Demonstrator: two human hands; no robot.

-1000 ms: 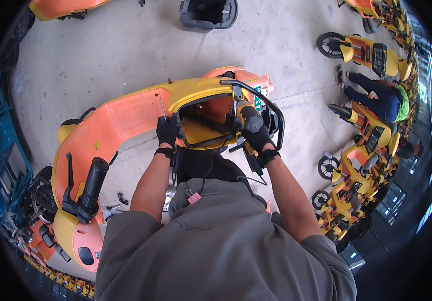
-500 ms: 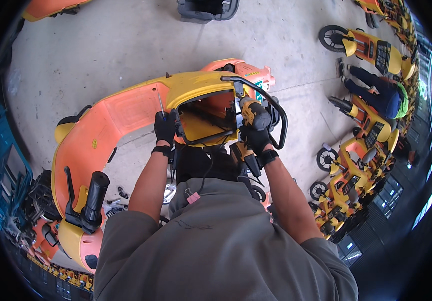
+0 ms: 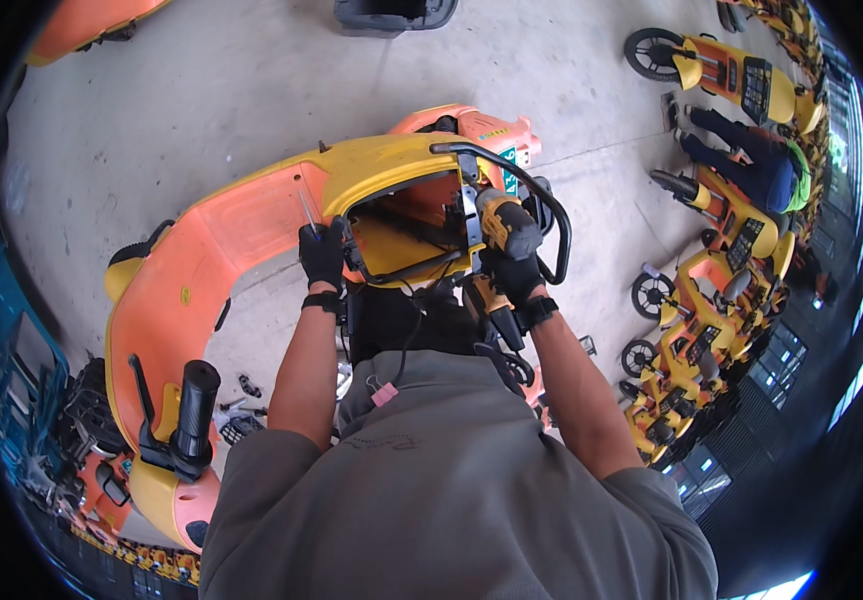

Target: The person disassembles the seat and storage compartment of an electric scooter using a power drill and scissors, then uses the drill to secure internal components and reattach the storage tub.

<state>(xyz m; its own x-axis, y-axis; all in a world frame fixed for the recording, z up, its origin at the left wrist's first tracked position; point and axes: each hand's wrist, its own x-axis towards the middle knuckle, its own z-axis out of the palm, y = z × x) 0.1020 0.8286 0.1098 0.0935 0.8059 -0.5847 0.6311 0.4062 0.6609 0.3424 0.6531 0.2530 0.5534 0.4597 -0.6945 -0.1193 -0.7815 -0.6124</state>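
An orange and yellow electric scooter [image 3: 253,228] stands in front of me, with its open seat compartment [image 3: 399,262] facing up. My left hand [image 3: 322,256], in a black glove, is closed around a screwdriver [image 3: 307,210] beside the compartment's left edge; its thin metal shaft points forward over the orange floorboard. The black-gloved right hand [image 3: 517,277] grips the handle of a yellow and black power drill [image 3: 507,226]. The drill's body lies over the rear of the compartment, inside the black grab rail [image 3: 557,222]. Whether its tip touches the metal bracket there is hidden.
The scooter's handlebar grip [image 3: 192,410] rises at the lower left. A black plastic bin [image 3: 395,14] sits on the concrete floor ahead. Several yellow scooters [image 3: 701,335] line the right side, where another person [image 3: 751,160] bends down. Teal parts [image 3: 13,350] are piled at far left.
My left hand has shifted slightly left with the screwdriver, whose shaft leans more to the left. The right hand keeps its hold on the drill. The whole view has moved a little.
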